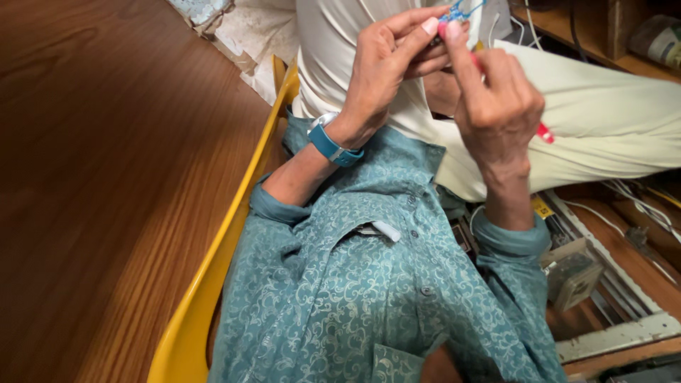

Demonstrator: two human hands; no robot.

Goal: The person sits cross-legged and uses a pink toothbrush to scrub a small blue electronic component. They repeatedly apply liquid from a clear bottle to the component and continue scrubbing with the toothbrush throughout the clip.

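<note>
My left hand (pixel 386 67), with a blue watch (pixel 332 145) on its wrist, is raised over my lap and pinches a small blue piece (pixel 457 13) between thumb and fingertips at the top edge of the view. My right hand (pixel 496 99) meets it from the right, its forefinger touching the same blue piece. A thin red-handled tool (pixel 545 132) runs through my right fist; only its red end and a short part near the fingers show. Most of the blue piece is cut off by the frame.
I sit on a yellow chair (pixel 213 276) in a teal patterned shirt (pixel 355 298) and cream trousers (pixel 603 113). A brown wooden tabletop (pixel 106 177) fills the left. On the right lie metal rails (pixel 610 333), a small beige box (pixel 574 273) and loose wires (pixel 638 195).
</note>
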